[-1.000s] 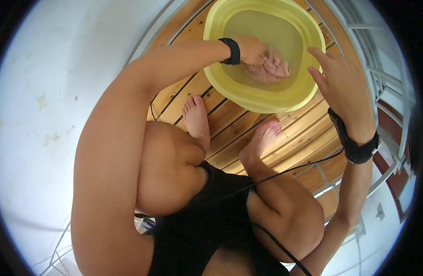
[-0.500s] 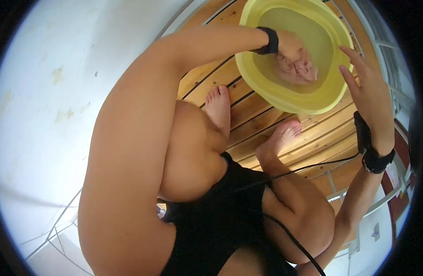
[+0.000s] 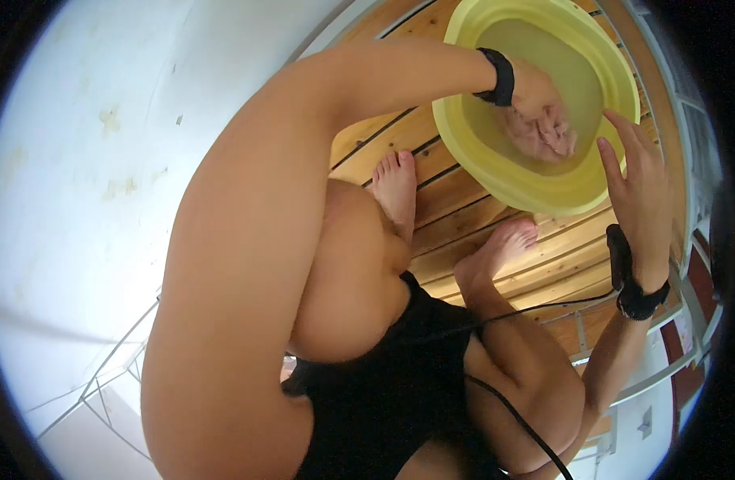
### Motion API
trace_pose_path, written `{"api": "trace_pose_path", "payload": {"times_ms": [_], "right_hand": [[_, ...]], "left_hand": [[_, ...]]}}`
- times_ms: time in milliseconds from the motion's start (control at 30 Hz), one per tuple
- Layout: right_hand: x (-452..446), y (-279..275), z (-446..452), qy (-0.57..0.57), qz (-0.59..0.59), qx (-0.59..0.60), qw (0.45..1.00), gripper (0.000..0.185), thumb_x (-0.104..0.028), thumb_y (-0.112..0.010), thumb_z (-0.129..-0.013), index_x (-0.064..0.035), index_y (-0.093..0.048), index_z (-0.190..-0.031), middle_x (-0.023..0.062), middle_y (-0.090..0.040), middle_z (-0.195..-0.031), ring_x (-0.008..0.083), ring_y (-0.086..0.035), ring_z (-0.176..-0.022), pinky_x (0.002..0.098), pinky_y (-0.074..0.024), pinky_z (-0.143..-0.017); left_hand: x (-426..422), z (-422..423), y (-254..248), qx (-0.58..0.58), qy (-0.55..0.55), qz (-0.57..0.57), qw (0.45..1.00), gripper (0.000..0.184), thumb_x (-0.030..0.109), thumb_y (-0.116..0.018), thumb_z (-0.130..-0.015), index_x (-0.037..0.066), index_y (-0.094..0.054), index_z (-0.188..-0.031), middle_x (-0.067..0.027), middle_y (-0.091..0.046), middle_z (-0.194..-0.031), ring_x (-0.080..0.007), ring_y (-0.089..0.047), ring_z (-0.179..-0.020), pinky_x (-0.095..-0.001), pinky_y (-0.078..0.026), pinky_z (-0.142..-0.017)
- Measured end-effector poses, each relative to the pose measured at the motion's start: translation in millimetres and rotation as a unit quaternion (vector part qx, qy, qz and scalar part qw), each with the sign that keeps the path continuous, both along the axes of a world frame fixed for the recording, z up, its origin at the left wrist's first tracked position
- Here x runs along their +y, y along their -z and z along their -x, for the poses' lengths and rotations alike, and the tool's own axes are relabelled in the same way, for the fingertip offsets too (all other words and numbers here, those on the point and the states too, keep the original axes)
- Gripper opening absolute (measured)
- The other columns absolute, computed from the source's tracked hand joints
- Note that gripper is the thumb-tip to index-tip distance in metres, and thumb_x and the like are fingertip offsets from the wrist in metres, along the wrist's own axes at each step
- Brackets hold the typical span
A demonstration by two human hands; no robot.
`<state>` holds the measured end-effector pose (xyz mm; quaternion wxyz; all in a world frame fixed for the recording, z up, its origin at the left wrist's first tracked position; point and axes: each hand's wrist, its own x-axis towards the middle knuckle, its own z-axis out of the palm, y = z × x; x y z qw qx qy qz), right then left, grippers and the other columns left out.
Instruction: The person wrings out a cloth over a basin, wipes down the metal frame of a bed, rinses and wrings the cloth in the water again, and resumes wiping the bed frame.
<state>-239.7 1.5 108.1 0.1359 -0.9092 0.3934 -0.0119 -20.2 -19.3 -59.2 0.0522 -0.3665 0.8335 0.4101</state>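
A yellow plastic basin [image 3: 483, 174] of cloudy water stands on the wooden slats at the upper right. My left hand [image 3: 535, 90] reaches into it, a black band round the wrist. Its fingers are closed on a wet pink cloth [image 3: 547, 138], which lies crumpled and partly under the water. The fingertips are hidden by the cloth and the back of the hand. To the right, beside the basin's rim, my right hand [image 3: 641, 180] is open with its fingers apart and nothing in them. It wears a black wrist strap [image 3: 643, 302] with a dark device.
My bare feet rest on the slatted wooden floor [image 3: 447, 190] just below the basin. A black cable [image 3: 543, 308] runs from my right wrist across my leg. A stained white wall [image 3: 103, 184] rises at the left, and pale metal rails [image 3: 663, 364] stand at the right.
The view has shifted slightly, so the basin sits a little further right and lower. My left hand stays on the cloth; my right hand remains open, close to the rim.
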Motion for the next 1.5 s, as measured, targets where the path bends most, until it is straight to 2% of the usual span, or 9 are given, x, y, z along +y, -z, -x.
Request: {"api": "trace_pose_path", "payload": {"times_ms": [333, 667, 767, 1000, 1167, 1267, 1367, 1400, 1500], "right_hand": [[-41.9, -13.3, 44.2, 0.121, -0.01, -0.016, 0.992, 0.037, -0.027, -0.056, -0.101, -0.0044, -0.06, -0.13, 0.0202, -0.065, -0.125, 0.0396, -0.062, -0.113, 0.0429, -0.0506, -0.093], [-102.6, -19.7, 64.5, 0.186, -0.052, -0.055, 0.98, 0.04, -0.032, -0.055, -0.102, -0.0087, -0.057, -0.135, 0.0184, -0.069, -0.116, 0.0312, -0.068, -0.107, 0.0394, -0.0518, -0.088], [-89.0, -32.2, 47.7, 0.148, -0.019, -0.089, 0.985, 0.04, -0.031, -0.056, -0.102, -0.0098, -0.057, -0.136, 0.0174, -0.069, -0.114, 0.0282, -0.067, -0.103, 0.0386, -0.0521, -0.087], [-72.3, -39.4, 26.8, 0.144, -0.115, -0.144, 0.972, 0.038, -0.027, -0.058, -0.102, -0.007, -0.057, -0.135, 0.0167, -0.069, -0.108, 0.0255, -0.066, -0.094, 0.0367, -0.0526, -0.082], [-69.7, -41.4, 32.5, 0.113, -0.075, -0.151, 0.979, 0.037, -0.024, -0.057, -0.101, -0.0032, -0.058, -0.131, 0.0213, -0.069, -0.111, 0.0305, -0.068, -0.098, 0.0388, -0.0529, -0.083], [-74.2, -41.8, 38.0, 0.085, -0.099, -0.128, 0.983, 0.035, -0.023, -0.057, -0.098, -0.0069, -0.062, -0.129, 0.0196, -0.067, -0.123, 0.0328, -0.066, -0.109, 0.0386, -0.0525, -0.089], [-60.0, -55.3, 10.3, 0.09, 0.031, 0.009, 0.995, 0.021, -0.02, -0.059, -0.09, -0.005, -0.068, -0.102, 0.0133, -0.071, -0.096, 0.0356, -0.066, -0.089, 0.0436, -0.0522, -0.073], [-49.9, -45.7, 1.7, 0.059, 0.242, -0.039, 0.968, 0.011, -0.016, -0.06, -0.083, -0.0104, -0.068, -0.087, 0.0088, -0.066, -0.079, 0.0284, -0.064, -0.078, 0.0422, -0.0495, -0.067], [-48.4, -87.7, -40.1, 0.086, 0.147, 0.079, 0.982, 0.014, -0.022, -0.066, -0.081, -0.0116, -0.07, -0.09, 0.0073, -0.067, -0.081, 0.024, -0.067, -0.079, 0.0387, -0.0512, -0.07]], "left_hand": [[16.3, 25.6, -132.4, -0.144, 0.157, 0.128, 0.969, 0.031, 0.028, -0.063, -0.089, 0.018, -0.071, -0.118, -0.0132, -0.073, -0.101, -0.0354, -0.069, -0.095, -0.0497, -0.054, -0.081], [57.6, 128.5, -128.3, -0.207, -0.141, 0.049, 0.967, 0.021, 0.017, -0.06, -0.087, 0.012, -0.076, -0.099, -0.0138, -0.072, -0.101, -0.0302, -0.067, -0.098, -0.0527, -0.042, -0.076], [84.1, 144.8, -97.3, -0.157, -0.212, 0.183, 0.947, 0.019, 0.018, -0.06, -0.088, 0.013, -0.077, -0.096, -0.0153, -0.071, -0.102, -0.0318, -0.064, -0.105, -0.052, -0.041, -0.083], [62.7, 127.0, -100.7, -0.246, -0.088, 0.133, 0.956, 0.016, 0.019, -0.064, -0.087, 0.012, -0.077, -0.093, -0.0111, -0.073, -0.103, -0.0324, -0.065, -0.105, -0.0551, -0.043, -0.089], [13.2, 51.6, -138.9, -0.093, 0.095, 0.154, 0.979, 0.013, 0.02, -0.069, -0.078, 0.014, -0.076, -0.086, -0.0129, -0.074, -0.092, -0.0344, -0.07, -0.085, -0.0499, -0.054, -0.068], [2.4, 29.3, -141.4, -0.073, 0.01, 0.177, 0.981, 0.014, 0.025, -0.071, -0.07, 0.013, -0.073, -0.077, -0.0155, -0.071, -0.082, -0.0365, -0.069, -0.075, -0.0474, -0.054, -0.06], [-4.0, 17.2, -137.0, -0.01, -0.013, 0.275, 0.961, 0.017, 0.026, -0.066, -0.075, 0.01, -0.071, -0.079, -0.0157, -0.067, -0.079, -0.0357, -0.067, -0.074, -0.048, -0.054, -0.066], [-5.6, 15.4, -137.5, -0.019, -0.006, 0.279, 0.96, 0.018, 0.024, -0.065, -0.077, 0.009, -0.07, -0.085, -0.0168, -0.066, -0.085, -0.0361, -0.067, -0.08, -0.0483, -0.053, -0.072], [-7.1, 21.6, -146.0, -0.083, 0.022, 0.188, 0.978, 0.021, 0.021, -0.069, -0.077, 0.01, -0.072, -0.094, -0.0159, -0.068, -0.095, -0.0364, -0.066, -0.089, -0.0473, -0.052, -0.08]]}}
